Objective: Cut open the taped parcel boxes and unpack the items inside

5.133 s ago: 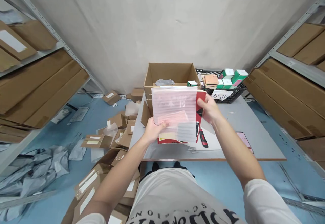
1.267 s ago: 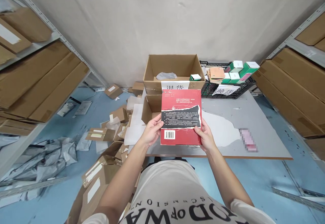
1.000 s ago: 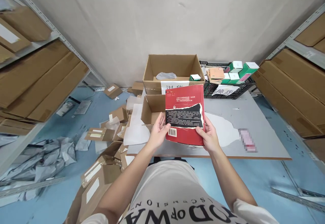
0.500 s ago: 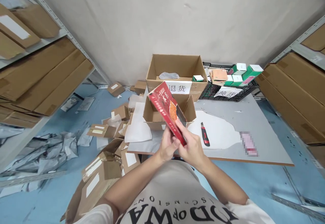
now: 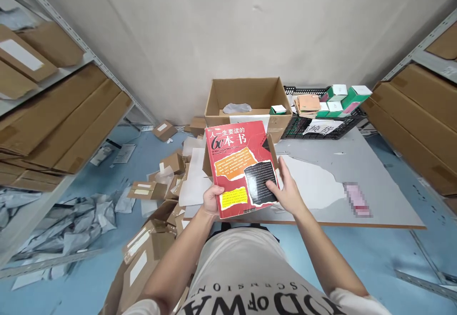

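Note:
A red book (image 5: 232, 167) with orange, black and yellow patches faces me, its front cover in full sight. My left hand (image 5: 213, 199) grips its lower left edge, thumb on the cover. On the right side my right hand (image 5: 287, 188) holds it too, thumb on the black patch and fingers along the edge. Behind the book, mostly covered by it, stands a small open cardboard box (image 5: 273, 152). The larger open carton (image 5: 246, 86) farther back holds a clear plastic bag (image 5: 237, 108) and a small green box (image 5: 278, 109).
A black crate (image 5: 298, 127) with green-and-white boxes (image 5: 356, 96) stands at the back right. White paper (image 5: 310, 186) and a pink pixelated item (image 5: 357, 199) lie on the grey table (image 5: 385, 196). Opened cardboard boxes (image 5: 146, 189) litter the floor at left; shelves (image 5: 76, 62) flank both sides.
The book has turned from a slant with its spine showing to face me with its cover. My hands have moved apart to its two sides. The box cutter is now out of sight.

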`<move>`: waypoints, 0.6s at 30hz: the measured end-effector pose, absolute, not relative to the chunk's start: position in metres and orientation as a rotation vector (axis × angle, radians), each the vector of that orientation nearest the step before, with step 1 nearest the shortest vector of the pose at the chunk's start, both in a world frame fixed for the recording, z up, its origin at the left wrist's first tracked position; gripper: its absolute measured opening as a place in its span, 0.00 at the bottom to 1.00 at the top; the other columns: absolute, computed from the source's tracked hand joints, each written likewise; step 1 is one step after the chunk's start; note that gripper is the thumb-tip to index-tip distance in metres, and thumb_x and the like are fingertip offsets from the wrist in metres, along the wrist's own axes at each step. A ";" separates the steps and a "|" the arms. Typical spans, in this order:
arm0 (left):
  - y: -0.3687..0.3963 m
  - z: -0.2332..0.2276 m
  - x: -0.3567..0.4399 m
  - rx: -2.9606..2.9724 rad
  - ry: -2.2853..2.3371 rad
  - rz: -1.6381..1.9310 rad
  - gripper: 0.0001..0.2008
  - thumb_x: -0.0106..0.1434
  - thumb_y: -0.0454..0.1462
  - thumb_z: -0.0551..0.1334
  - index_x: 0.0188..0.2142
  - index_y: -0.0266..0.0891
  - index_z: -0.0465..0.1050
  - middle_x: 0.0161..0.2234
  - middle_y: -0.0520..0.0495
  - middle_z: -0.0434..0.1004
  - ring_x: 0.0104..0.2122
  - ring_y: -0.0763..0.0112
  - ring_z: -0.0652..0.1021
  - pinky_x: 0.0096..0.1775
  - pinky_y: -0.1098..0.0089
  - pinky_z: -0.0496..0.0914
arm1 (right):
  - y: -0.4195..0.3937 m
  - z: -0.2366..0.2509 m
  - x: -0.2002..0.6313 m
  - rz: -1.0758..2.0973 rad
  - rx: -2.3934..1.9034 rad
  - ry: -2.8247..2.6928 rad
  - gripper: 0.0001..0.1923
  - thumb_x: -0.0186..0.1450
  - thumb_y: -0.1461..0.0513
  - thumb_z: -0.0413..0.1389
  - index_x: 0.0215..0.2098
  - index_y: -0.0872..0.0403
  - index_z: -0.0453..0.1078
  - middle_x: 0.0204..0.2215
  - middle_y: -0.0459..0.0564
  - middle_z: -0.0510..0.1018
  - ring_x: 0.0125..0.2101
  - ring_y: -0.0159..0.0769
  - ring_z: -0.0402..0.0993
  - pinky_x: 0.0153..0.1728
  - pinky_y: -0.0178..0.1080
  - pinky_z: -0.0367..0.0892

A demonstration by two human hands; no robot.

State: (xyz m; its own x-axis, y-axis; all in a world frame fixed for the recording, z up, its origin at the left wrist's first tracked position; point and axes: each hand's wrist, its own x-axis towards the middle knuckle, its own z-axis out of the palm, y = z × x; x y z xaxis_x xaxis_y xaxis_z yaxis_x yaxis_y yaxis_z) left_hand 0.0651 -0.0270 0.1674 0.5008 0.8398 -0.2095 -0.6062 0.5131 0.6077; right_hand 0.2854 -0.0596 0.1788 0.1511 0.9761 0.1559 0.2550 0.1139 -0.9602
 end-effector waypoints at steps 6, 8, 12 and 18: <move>-0.016 0.167 0.061 0.458 0.534 0.930 0.24 0.47 0.39 0.60 0.46 0.36 0.71 0.44 0.42 0.79 0.52 0.43 0.72 0.54 0.41 0.61 | -0.066 0.162 0.292 1.651 -1.035 -0.857 0.30 0.60 0.49 0.58 0.58 0.49 0.63 0.45 0.53 0.78 0.38 0.41 0.78 0.34 0.44 0.76; -0.013 0.169 0.064 0.455 0.540 0.941 0.24 0.47 0.38 0.60 0.45 0.35 0.71 0.44 0.41 0.78 0.52 0.43 0.71 0.54 0.42 0.61 | -0.069 0.160 0.292 1.719 -0.985 -0.794 0.27 0.60 0.51 0.59 0.56 0.49 0.64 0.42 0.52 0.79 0.33 0.39 0.79 0.28 0.40 0.76; -0.011 0.166 0.069 0.438 0.554 0.926 0.21 0.47 0.39 0.60 0.42 0.34 0.72 0.43 0.41 0.79 0.52 0.43 0.72 0.53 0.44 0.63 | -0.074 0.157 0.288 1.727 -0.912 -0.696 0.29 0.59 0.55 0.61 0.56 0.45 0.61 0.43 0.50 0.78 0.32 0.37 0.79 0.29 0.40 0.77; -0.007 0.164 0.072 0.416 0.531 0.893 0.23 0.47 0.39 0.61 0.44 0.34 0.72 0.43 0.41 0.79 0.52 0.43 0.72 0.53 0.46 0.64 | -0.076 0.157 0.277 1.617 -0.971 -0.582 0.36 0.59 0.54 0.60 0.62 0.38 0.53 0.47 0.48 0.76 0.35 0.39 0.80 0.33 0.47 0.78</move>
